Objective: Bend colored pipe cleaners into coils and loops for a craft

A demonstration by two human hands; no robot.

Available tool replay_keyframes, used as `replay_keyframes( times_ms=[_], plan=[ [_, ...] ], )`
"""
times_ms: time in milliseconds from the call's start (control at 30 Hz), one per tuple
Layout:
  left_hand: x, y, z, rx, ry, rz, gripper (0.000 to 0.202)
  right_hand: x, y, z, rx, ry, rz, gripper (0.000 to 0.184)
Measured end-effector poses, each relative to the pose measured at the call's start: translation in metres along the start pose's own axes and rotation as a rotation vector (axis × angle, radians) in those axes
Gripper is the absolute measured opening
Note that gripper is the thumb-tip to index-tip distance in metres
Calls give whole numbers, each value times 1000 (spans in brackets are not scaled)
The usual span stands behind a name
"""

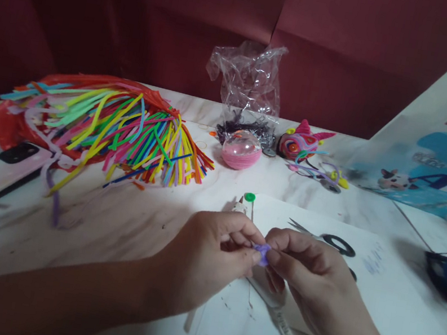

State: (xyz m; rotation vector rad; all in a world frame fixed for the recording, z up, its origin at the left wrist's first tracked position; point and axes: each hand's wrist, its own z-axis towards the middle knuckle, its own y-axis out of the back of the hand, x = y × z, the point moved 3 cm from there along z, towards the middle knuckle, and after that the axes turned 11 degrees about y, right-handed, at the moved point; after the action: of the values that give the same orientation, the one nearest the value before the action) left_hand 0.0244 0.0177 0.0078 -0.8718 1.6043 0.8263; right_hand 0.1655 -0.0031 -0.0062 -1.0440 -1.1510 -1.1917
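My left hand (208,256) and my right hand (300,272) meet over the white marbled table (133,221), fingertips pinched together on a small purple pipe-cleaner piece (263,252). Both hands are closed on it. Beneath them lies a white glue gun (283,323) with its cord running toward me. Scissors (323,239) rest on a white paper sheet (390,298) just behind my right hand. A green-capped item (249,197) stands behind my left hand.
A big bundle of multicoloured pipe cleaners (126,134) lies on a red bag at the left, beside a phone (15,153). Behind are a crumpled clear plastic bag (248,86), a pink yarn ball in a clear shell (241,150) and a colourful pipe-cleaner figure (303,141).
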Motion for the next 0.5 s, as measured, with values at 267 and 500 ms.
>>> replay_keyframes(
  times_ms=[267, 500],
  plan=[
    [0, -3, -3, 12, -186, 150, 6, -5, -3, 0, -12, -118, 198, 23],
    [-3, -3, -4, -99, -317, 245, 2, -2, -7, 3, 18, -161, 311, 21]
  ],
)
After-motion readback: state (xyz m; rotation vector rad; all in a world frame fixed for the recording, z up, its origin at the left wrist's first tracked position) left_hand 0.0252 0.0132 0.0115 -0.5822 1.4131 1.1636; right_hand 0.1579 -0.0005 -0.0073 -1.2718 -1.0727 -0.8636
